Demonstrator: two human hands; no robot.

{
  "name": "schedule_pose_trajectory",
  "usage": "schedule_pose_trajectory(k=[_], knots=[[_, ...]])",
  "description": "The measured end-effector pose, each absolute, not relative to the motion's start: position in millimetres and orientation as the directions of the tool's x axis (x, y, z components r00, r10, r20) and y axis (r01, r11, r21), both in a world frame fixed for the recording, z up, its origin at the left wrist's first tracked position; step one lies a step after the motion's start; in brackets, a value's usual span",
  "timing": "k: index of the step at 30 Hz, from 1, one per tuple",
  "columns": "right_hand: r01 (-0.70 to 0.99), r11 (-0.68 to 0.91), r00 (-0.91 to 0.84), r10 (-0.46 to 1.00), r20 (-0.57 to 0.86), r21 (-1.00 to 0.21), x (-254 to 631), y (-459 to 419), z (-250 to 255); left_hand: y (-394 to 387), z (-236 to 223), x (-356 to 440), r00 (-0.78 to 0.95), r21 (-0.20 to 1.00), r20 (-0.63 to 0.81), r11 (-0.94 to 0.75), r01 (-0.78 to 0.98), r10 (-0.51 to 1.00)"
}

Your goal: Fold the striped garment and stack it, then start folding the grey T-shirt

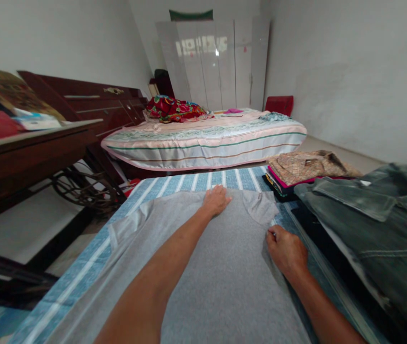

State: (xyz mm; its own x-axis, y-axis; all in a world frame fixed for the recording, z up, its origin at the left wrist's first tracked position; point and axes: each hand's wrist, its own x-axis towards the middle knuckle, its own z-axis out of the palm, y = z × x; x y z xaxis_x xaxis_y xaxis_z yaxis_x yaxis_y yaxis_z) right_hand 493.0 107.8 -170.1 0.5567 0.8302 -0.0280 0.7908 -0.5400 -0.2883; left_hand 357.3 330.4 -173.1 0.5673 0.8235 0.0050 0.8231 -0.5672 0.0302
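Note:
A grey T-shirt lies spread over a blue striped cloth, its neck end away from me and its short sleeves out to the sides. My left hand rests palm down near the neckline, fingers stretched out on the fabric. At the shirt's right edge, just below the sleeve, my right hand is closed, with thumb and fingers pinching the side of the shirt. The fabric between those fingers is mostly hidden.
On the right lie dark denim garments and a folded stack topped by a patterned brown garment. A sewing-machine table stands at left. Behind is a bed with a red floral bundle, then a white wardrobe.

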Motion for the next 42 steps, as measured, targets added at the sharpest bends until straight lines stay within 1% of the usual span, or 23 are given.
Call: schedule_pose_trajectory(k=[3, 9, 11, 15, 20, 24, 27, 33, 36, 38, 40, 42], knots=[[0.792, -0.543, 0.56, 0.828, -0.02, -0.278, 493, 108, -169, 328, -174, 361, 0.587, 0.041, -0.037, -0.586, 0.81, 0.809], [0.787, -0.543, 0.561, 0.828, -0.027, -0.295, 495, 108, -167, 297, -157, 371, 0.598, 0.028, -0.001, -0.598, 0.801, 0.801], [0.78, -0.537, 0.56, 0.828, -0.026, -0.321, 497, 108, -169, 271, -151, 375, 0.637, 0.041, -0.035, -0.636, 0.771, 0.77], [0.777, -0.507, 0.543, 0.84, -0.01, -0.373, 502, 107, -172, 204, -146, 374, 0.72, 0.109, -0.079, -0.712, 0.693, 0.689], [0.781, -0.471, 0.516, 0.857, -0.001, -0.411, 506, 108, -172, 131, -150, 369, 0.75, 0.165, -0.113, -0.732, 0.661, 0.652], [0.788, -0.418, 0.481, 0.877, 0.026, -0.452, 509, 106, -168, 104, -159, 373, 0.751, 0.201, -0.089, -0.727, 0.657, 0.654], [0.797, -0.364, 0.444, 0.894, 0.059, -0.481, 509, 94, -164, 98, -163, 376, 0.735, 0.199, -0.068, -0.713, 0.672, 0.674], [0.841, -0.212, 0.331, 0.93, 0.163, -0.498, 493, 31, -149, 76, -160, 368, 0.746, 0.201, -0.035, -0.726, 0.657, 0.665], [0.88, -0.098, 0.222, 0.95, 0.221, -0.464, 483, -12, -147, 58, -161, 363, 0.784, 0.203, -0.034, -0.764, 0.613, 0.62], [0.917, -0.052, 0.159, 0.957, 0.242, -0.396, 480, -40, -150, 51, -163, 362, 0.797, 0.194, -0.046, -0.777, 0.599, 0.602], [0.95, -0.06, 0.136, 0.963, 0.233, -0.306, 480, -63, -155, 47, -164, 364, 0.795, 0.188, -0.069, -0.775, 0.603, 0.602], [0.966, -0.091, 0.151, 0.958, 0.245, -0.24, 481, -82, -161, 47, -164, 366, 0.792, 0.191, -0.081, -0.77, 0.609, 0.605]])
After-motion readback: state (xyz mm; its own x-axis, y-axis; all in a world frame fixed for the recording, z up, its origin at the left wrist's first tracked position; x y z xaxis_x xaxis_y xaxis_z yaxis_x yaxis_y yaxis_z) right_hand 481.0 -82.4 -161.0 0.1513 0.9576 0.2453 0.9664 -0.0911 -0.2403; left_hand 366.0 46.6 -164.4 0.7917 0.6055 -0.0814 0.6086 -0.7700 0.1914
